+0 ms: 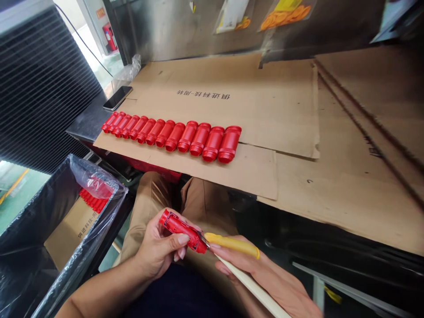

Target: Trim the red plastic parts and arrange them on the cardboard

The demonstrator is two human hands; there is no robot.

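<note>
My left hand is closed around a red plastic part, its hollow inner side facing up, above my lap. A thin blade tip touches the right end of this part. My right hand holds the tool with the blade, which has a pale, long handle. A yellow cover sits on a finger of that hand. Beyond my hands, a row of several red cylindrical parts lies side by side on the cardboard covering the table.
A bin lined with clear plastic stands at the left, with red parts and cardboard inside. A phone lies at the table's left end. Bags with orange and yellow pieces hang on the metal panel behind.
</note>
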